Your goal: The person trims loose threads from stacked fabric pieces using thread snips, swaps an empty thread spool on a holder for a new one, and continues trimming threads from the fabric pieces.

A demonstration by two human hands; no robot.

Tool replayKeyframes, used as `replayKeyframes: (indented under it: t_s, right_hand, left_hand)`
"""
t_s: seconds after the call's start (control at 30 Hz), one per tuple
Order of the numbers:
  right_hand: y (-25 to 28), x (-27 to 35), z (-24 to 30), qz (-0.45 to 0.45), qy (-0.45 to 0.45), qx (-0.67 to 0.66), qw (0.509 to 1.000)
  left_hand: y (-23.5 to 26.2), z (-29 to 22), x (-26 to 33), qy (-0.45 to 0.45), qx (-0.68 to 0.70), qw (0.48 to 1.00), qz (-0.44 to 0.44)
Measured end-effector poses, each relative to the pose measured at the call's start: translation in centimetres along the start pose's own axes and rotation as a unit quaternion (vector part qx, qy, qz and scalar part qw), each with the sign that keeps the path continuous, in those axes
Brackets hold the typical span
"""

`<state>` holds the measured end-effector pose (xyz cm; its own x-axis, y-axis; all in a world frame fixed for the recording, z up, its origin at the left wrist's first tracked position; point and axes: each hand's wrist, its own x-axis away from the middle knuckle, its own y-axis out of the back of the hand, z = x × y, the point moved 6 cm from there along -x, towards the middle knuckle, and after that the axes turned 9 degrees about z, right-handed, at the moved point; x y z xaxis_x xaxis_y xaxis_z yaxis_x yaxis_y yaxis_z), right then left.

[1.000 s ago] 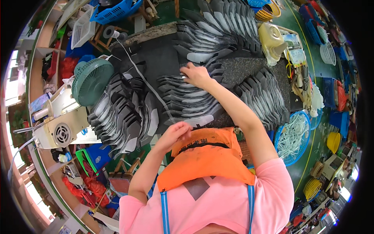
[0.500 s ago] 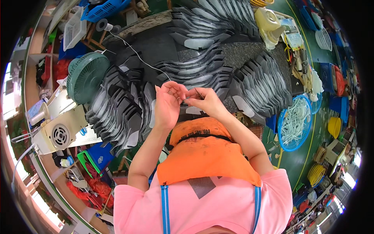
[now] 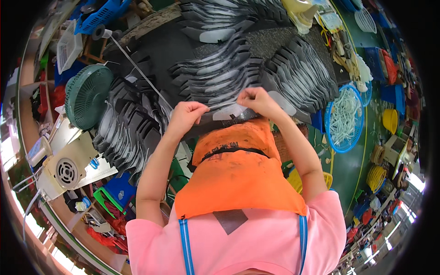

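A taut white cord (image 3: pixel 140 68) runs from a spool (image 3: pixel 103 33) at the upper left down to my left hand (image 3: pixel 185 118), whose thumb and fingers are pinched together. My right hand (image 3: pixel 259 101) is also closed in a pinch, a short way to the right; what lies between its fingertips is too small to make out. Both hands are over the near end of an overlapping row of curved black and grey pieces (image 3: pixel 215 71). A pale grey end piece (image 3: pixel 229 111) shows between the hands.
More rows of the same pieces lie at left (image 3: pixel 126 123), right (image 3: pixel 302 75) and back (image 3: pixel 229 18). A green fan (image 3: pixel 87 96) and a cream machine (image 3: pixel 68 167) stand left. A blue basket (image 3: pixel 329 133) of pale strips is at right.
My hands, close together before, have moved apart, left hand leftward and right hand rightward. The cord has gone from slack to taut. The whole view has shifted slightly.
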<state>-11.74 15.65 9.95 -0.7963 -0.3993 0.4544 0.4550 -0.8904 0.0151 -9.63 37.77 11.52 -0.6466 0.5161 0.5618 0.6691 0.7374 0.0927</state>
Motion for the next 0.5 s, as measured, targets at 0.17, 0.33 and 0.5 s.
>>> replayKeyframes:
  t_s: [0.17,0.33,0.5]
  right_hand:
    - [-1.1,0.8,-4.3,-0.054,-0.043,0.111,0.991]
    - [-0.1,0.3,-5.7,-0.145,-0.07,0.167,0.973]
    - [1.9,0.2,-5.4,-0.213,-0.06,0.275,0.936]
  left_hand:
    - [-6.7,7.0,1.4,0.134,0.279,0.939,0.153]
    - [-3.5,7.6,-1.1,0.022,0.154,0.987,-0.044]
    - [-3.1,8.2,-2.6,-0.018,-0.026,0.999,-0.044]
